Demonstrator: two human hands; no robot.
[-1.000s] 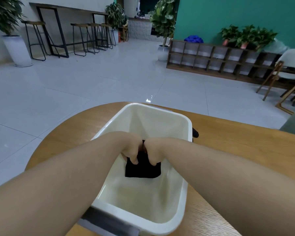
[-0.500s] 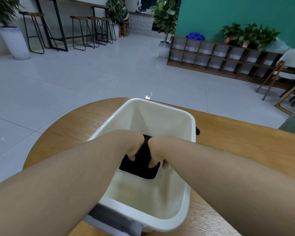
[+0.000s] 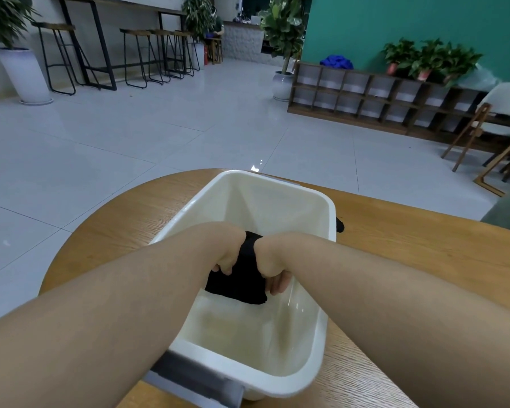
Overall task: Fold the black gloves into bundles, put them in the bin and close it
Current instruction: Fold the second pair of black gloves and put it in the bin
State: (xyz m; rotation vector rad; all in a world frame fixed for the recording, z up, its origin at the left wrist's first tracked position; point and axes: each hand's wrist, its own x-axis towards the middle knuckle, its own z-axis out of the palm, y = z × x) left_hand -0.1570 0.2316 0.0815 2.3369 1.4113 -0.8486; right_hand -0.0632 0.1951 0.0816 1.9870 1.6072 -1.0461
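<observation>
A folded black glove bundle (image 3: pixel 238 278) hangs inside the white plastic bin (image 3: pixel 321 369) on the round wooden table. My left hand (image 3: pixel 226 254) grips its left side and my right hand (image 3: pixel 270 267) grips its right side, both reaching down into the bin. The bundle is tilted, its lower corner pointing toward the bin's right wall. Whether it touches the bin floor I cannot tell. Another black glove (image 3: pixel 340 224) peeks out behind the bin's right rim on the table. A grey lid piece (image 3: pixel 195 381) sticks out at the bin's near edge.
The wooden table (image 3: pixel 409 260) extends to the right of the bin. Beyond it lie a tiled floor, bar stools (image 3: pixel 147 54), potted plants, a low wooden shelf (image 3: pixel 380 98) and wooden chairs (image 3: pixel 489 136) at the right.
Both hands have lowered the bundle deeper into the bin and turned it, so it now sits tilted. The fingers of my right hand have loosened a little on its right edge.
</observation>
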